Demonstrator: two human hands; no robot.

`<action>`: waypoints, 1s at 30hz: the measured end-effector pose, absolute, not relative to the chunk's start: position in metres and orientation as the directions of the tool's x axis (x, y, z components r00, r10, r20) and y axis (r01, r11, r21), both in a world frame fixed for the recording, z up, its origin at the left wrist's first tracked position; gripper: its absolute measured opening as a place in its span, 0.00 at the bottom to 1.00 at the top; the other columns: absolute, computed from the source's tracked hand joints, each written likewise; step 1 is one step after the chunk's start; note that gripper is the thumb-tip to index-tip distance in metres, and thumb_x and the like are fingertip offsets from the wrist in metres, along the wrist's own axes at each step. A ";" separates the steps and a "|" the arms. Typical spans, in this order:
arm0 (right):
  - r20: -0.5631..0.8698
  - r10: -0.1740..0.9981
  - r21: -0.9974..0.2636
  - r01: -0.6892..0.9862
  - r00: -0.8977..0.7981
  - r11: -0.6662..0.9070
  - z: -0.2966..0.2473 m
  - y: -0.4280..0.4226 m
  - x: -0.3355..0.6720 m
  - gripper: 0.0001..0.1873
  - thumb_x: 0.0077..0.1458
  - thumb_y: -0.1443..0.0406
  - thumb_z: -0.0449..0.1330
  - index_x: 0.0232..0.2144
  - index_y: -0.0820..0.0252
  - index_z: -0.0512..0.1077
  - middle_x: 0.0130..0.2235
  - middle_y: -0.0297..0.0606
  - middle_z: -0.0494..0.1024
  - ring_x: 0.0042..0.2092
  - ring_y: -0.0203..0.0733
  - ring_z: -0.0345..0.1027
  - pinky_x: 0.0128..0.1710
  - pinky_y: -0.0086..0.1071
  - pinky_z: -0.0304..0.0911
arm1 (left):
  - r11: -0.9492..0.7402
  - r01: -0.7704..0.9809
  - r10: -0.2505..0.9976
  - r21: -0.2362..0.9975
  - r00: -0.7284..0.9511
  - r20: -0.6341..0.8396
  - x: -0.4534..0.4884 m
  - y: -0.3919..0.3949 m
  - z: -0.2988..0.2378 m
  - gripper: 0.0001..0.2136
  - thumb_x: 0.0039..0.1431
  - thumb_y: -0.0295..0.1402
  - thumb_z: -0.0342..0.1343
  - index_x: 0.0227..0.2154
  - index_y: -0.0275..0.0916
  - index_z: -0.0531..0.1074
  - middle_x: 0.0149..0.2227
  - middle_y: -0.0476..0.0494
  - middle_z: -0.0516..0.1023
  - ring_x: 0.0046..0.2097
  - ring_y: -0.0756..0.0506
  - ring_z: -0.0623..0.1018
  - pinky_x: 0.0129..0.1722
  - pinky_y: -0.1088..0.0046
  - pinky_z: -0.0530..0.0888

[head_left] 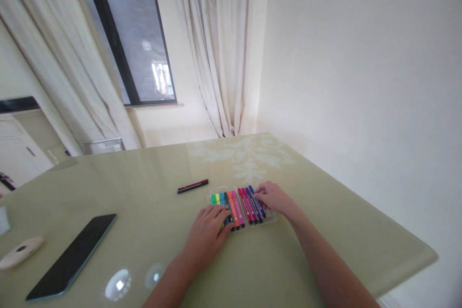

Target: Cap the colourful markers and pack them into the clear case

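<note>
A clear plastic marker case [273, 219] lies opened out on the table, with a row of colourful markers in each half. My left hand [211, 225] rests over the left half, fingers stretched across the green, yellow and light blue markers and hiding their lower parts. To its right an orange marker [234, 210] and a pink marker [238, 209] show between the hands. My right hand [273, 197] is at the right half, its fingertips closed on the outermost blue marker [258, 203]. Beside that are red, magenta and dark blue markers.
Two dark markers [193, 186] lie together behind the case to the left. A black tablet [74, 255] and a pale oval object [21, 252] are at the table's left. The glossy green table [346, 231] borders a white wall on the right; curtains hang behind.
</note>
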State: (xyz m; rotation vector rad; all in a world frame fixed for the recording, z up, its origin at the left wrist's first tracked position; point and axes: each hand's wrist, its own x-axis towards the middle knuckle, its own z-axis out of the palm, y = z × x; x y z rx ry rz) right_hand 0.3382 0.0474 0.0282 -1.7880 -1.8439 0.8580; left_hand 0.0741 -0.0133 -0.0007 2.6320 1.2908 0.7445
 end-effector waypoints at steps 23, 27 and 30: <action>-0.036 0.992 -0.547 0.833 -0.125 0.085 0.029 0.039 0.317 0.09 0.58 0.61 0.66 0.31 0.61 0.78 0.34 0.40 0.82 0.37 0.42 0.74 0.35 0.29 0.59 | -0.226 0.928 0.894 0.295 0.077 0.441 0.014 0.035 -0.018 0.21 0.71 0.30 0.41 0.62 0.38 0.67 0.64 0.37 0.71 0.64 0.38 0.70 0.62 0.54 0.66; -0.060 0.986 -0.611 0.787 -0.157 0.088 0.026 0.039 0.318 0.11 0.61 0.60 0.62 0.30 0.61 0.77 0.25 0.36 0.78 0.30 0.39 0.72 0.33 0.29 0.59 | -0.060 0.978 0.937 0.197 -0.013 0.348 -0.003 0.039 -0.024 0.22 0.70 0.30 0.42 0.64 0.37 0.66 0.62 0.34 0.73 0.62 0.36 0.70 0.59 0.53 0.68; -0.041 0.985 -0.616 0.780 -0.170 0.109 0.023 0.041 0.319 0.11 0.61 0.59 0.62 0.31 0.61 0.77 0.26 0.36 0.78 0.31 0.39 0.72 0.31 0.29 0.58 | -0.035 0.986 0.929 0.162 -0.028 0.370 -0.003 0.034 -0.019 0.16 0.69 0.34 0.47 0.52 0.40 0.75 0.52 0.36 0.78 0.55 0.34 0.74 0.53 0.54 0.71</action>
